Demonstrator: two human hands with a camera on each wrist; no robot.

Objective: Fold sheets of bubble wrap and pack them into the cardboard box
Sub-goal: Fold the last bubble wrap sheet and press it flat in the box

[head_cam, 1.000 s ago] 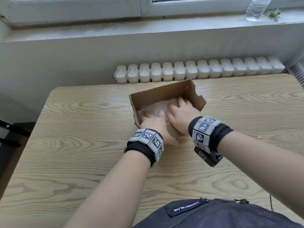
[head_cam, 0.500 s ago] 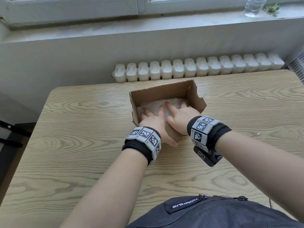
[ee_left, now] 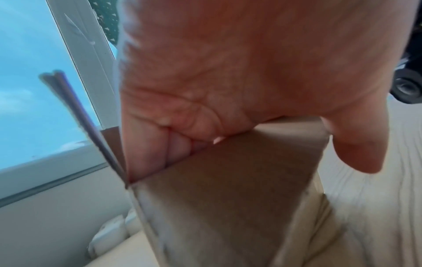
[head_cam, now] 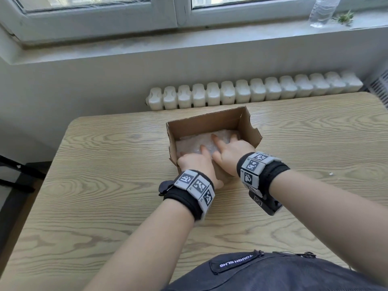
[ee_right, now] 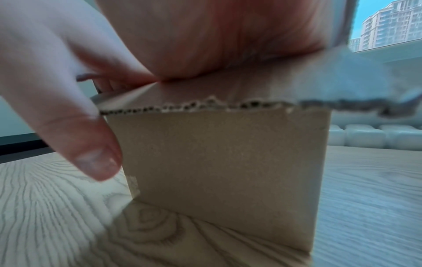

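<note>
An open brown cardboard box (head_cam: 206, 122) stands on the wooden table (head_cam: 105, 185). Whitish bubble wrap (head_cam: 189, 143) lies inside it, filling the bottom. Both hands reach over the near wall into the box. My left hand (head_cam: 196, 162) presses the wrap on the near left, thumb outside the wall. My right hand (head_cam: 231, 151) lies flat on the wrap on the right, fingers spread. In the left wrist view, the palm (ee_left: 228, 72) rests on the box (ee_left: 228, 189) rim. The right wrist view shows the thumb (ee_right: 68, 108) hanging beside the box (ee_right: 228, 162).
A white radiator (head_cam: 252, 93) runs behind the table's far edge, under a windowsill with a clear plastic bottle (head_cam: 321, 11). A tiny white scrap (head_cam: 330, 173) lies on the table to the right. Dark fabric (head_cam: 273, 274) lies at the near edge.
Both hands stay pressed on the wrap in the box. The left hand's fingers have drawn back a little toward the near wall. My view has tipped up toward the window.
</note>
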